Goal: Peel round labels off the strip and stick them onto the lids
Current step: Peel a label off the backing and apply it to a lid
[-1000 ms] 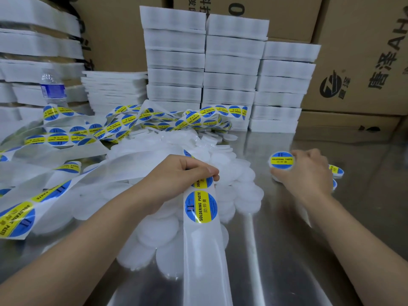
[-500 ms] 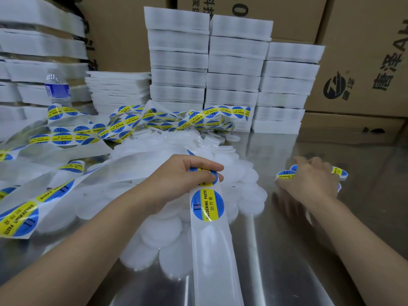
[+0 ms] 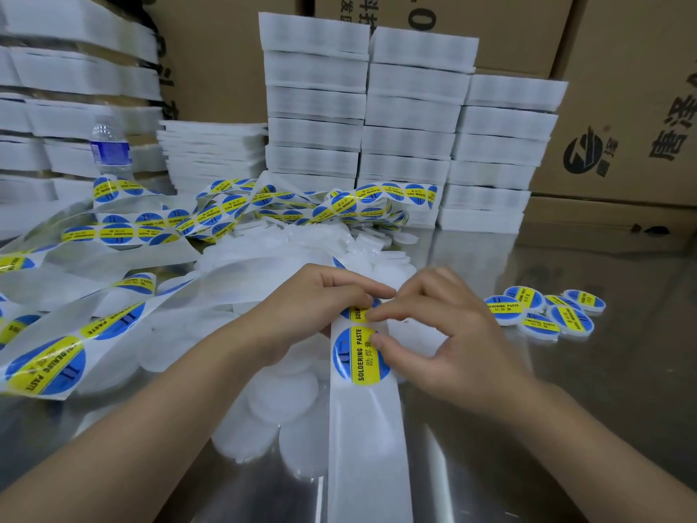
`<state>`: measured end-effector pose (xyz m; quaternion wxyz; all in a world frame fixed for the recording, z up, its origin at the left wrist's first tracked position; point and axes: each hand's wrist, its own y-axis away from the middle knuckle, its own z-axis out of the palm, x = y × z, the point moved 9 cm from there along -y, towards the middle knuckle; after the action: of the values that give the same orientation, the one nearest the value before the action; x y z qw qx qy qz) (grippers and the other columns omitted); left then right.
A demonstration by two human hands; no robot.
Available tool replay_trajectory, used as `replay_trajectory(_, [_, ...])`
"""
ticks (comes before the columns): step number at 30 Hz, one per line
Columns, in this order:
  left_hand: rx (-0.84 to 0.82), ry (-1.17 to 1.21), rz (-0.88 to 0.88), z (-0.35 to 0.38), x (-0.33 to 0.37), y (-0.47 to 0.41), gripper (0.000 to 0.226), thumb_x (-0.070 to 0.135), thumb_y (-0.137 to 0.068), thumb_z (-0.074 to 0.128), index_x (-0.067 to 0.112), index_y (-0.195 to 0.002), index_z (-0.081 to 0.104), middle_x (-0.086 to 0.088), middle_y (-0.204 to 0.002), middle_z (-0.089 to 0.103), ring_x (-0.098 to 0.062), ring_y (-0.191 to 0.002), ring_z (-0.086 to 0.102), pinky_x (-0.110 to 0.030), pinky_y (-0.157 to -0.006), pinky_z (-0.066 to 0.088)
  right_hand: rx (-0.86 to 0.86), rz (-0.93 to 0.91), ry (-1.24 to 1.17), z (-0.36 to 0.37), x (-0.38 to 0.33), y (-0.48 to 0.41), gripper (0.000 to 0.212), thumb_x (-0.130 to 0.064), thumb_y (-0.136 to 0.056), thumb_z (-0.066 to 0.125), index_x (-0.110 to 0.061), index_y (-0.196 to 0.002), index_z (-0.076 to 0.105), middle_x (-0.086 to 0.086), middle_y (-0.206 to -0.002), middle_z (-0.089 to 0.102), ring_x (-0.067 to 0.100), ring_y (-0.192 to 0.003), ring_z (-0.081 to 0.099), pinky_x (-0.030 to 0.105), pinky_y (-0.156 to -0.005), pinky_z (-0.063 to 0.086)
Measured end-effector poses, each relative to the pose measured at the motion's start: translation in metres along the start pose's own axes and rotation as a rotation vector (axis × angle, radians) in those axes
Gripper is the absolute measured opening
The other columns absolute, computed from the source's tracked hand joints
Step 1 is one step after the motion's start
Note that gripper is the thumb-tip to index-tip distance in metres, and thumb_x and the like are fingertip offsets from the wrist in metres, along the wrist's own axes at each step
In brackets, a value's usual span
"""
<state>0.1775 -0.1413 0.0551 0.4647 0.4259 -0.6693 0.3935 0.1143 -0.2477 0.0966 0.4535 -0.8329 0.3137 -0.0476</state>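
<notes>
My left hand (image 3: 320, 302) grips the white backing strip (image 3: 364, 439), which hangs down toward me over the steel table. A round blue-and-yellow "SOLDERING PASTE" label (image 3: 358, 358) sits on the strip just below that grip. My right hand (image 3: 437, 334) is at the strip, its fingertips touching the right edge of this label and the one above it. A heap of plain white round lids (image 3: 279, 405) lies under and behind both hands. Several labelled lids (image 3: 543, 311) lie in a cluster to the right.
Long loops of label strip (image 3: 226, 213) trail across the left and back of the steel table (image 3: 565, 409). Stacks of white foam trays (image 3: 411, 126) and cardboard boxes (image 3: 622, 107) line the back. A water bottle (image 3: 111, 151) stands at the back left.
My right hand left the labelled lids on the right and came across to the strip, where its fingertips now touch the labels. My left hand kept its grip on the strip.
</notes>
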Motion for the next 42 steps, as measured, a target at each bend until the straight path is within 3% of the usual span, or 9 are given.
replay_trajectory(8, [-0.007,0.012,0.0,-0.002,-0.003,-0.003,0.042,0.0,-0.085,0.054,0.033,-0.08,0.078,0.005,-0.072,0.072,-0.009,-0.063,0.06,-0.018,-0.056,0.05,-0.041,-0.035,0.024,0.008,0.002,0.002,0.019,-0.021,-0.072,0.075,-0.018,-0.091,0.075,-0.002,-0.077,0.057,0.019,-0.072,0.051,0.027,-0.068,0.041])
replay_trajectory(17, [0.015,-0.082,0.024,-0.004,-0.002,-0.002,0.033,0.005,-0.084,0.06,0.034,-0.088,0.077,0.011,-0.07,0.071,0.003,-0.062,0.056,-0.009,-0.048,0.038,-0.038,-0.017,-0.017,0.01,0.006,0.003,0.013,-0.02,-0.073,0.074,-0.016,-0.086,0.076,-0.002,-0.075,0.059,0.014,-0.073,0.048,0.022,-0.068,0.039])
replay_trajectory(20, [0.017,-0.069,0.019,-0.004,-0.003,-0.003,0.031,0.006,-0.084,0.06,0.03,-0.095,0.077,0.001,-0.084,0.075,-0.01,-0.08,0.062,-0.03,-0.07,0.047,-0.071,0.025,-0.059,0.012,0.01,0.003,0.013,-0.022,-0.074,0.073,-0.017,-0.087,0.075,-0.007,-0.079,0.059,0.011,-0.076,0.048,0.024,-0.072,0.041])
replay_trajectory(23, [0.023,-0.074,0.027,-0.005,-0.003,-0.004,0.029,0.006,-0.085,0.063,0.028,-0.097,0.077,-0.004,-0.087,0.075,-0.019,-0.084,0.063,-0.047,-0.082,0.051,-0.077,0.022,-0.071,0.012,0.009,0.003,0.008,-0.018,-0.076,0.072,-0.017,-0.082,0.075,-0.007,-0.079,0.062,0.013,-0.077,0.052,0.029,-0.072,0.044])
replay_trajectory(25, [0.02,-0.066,0.03,-0.005,-0.004,-0.004,0.029,0.006,-0.085,0.063,0.029,-0.098,0.076,-0.001,-0.081,0.074,-0.016,-0.076,0.064,-0.042,-0.077,0.053,-0.082,0.01,-0.069,0.012,0.007,0.003,0.006,-0.017,-0.076,0.071,-0.017,-0.08,0.075,-0.006,-0.079,0.065,0.013,-0.077,0.054,0.032,-0.072,0.046])
replay_trajectory(30, [0.013,-0.089,0.019,-0.004,-0.007,-0.006,0.033,0.008,-0.085,0.06,0.036,-0.099,0.072,0.009,-0.072,0.072,-0.006,-0.065,0.06,-0.014,-0.05,0.044,-0.094,0.0,-0.054,0.013,0.006,0.003,0.01,-0.018,-0.077,0.07,-0.017,-0.087,0.074,-0.003,-0.079,0.065,0.017,-0.077,0.056,0.04,-0.07,0.047])
replay_trajectory(34, [0.023,-0.096,0.025,-0.005,-0.009,-0.007,0.031,0.01,-0.085,0.062,0.032,-0.104,0.071,0.015,-0.064,0.067,0.002,-0.049,0.05,-0.01,-0.044,0.038,-0.076,-0.049,-0.021,0.012,0.002,0.003,0.008,-0.015,-0.075,0.072,-0.015,-0.083,0.075,0.0,-0.077,0.065,0.021,-0.073,0.057,0.042,-0.066,0.048])
replay_trajectory(38, [0.004,-0.068,0.05,-0.002,-0.007,-0.009,0.031,0.01,-0.088,0.062,0.03,-0.112,0.066,0.019,-0.053,0.061,0.004,-0.042,0.051,-0.008,-0.041,0.037,-0.068,-0.064,-0.011,0.011,0.002,0.003,0.004,-0.011,-0.074,0.072,-0.014,-0.077,0.074,-0.001,-0.075,0.064,0.021,-0.071,0.057,0.041,-0.066,0.047])
replay_trajectory(42, [0.098,-0.082,0.144,-0.01,-0.001,-0.009,0.045,0.018,-0.087,0.066,0.042,-0.124,0.056,0.018,-0.039,0.045,0.002,-0.039,0.046,-0.01,-0.04,0.037,-0.077,-0.066,-0.004,0.012,0.001,0.003,0.004,-0.011,-0.073,0.073,-0.014,-0.076,0.073,0.0,-0.074,0.063,0.021,-0.07,0.057,0.04,-0.065,0.047])
